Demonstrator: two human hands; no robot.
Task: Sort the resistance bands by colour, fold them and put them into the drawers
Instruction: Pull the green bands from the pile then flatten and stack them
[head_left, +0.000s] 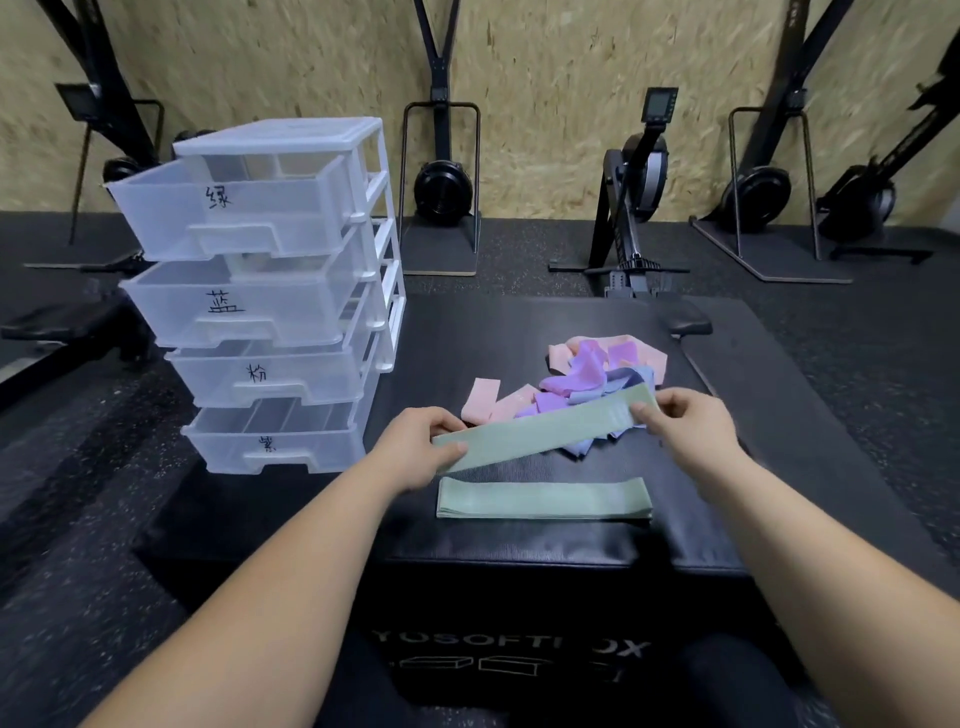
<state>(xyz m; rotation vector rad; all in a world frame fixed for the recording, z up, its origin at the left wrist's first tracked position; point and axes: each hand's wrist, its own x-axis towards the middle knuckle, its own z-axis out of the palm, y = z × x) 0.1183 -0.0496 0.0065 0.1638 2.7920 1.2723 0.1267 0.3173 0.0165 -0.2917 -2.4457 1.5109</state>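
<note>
Pinching the held green band by its short edges, left hand and right hand hover just above a flat green band; bare box top lies nearer, open drawers to the left.

Two green bands; four labelled drawers; two hands; one mixed-colour heap; one box
</note>
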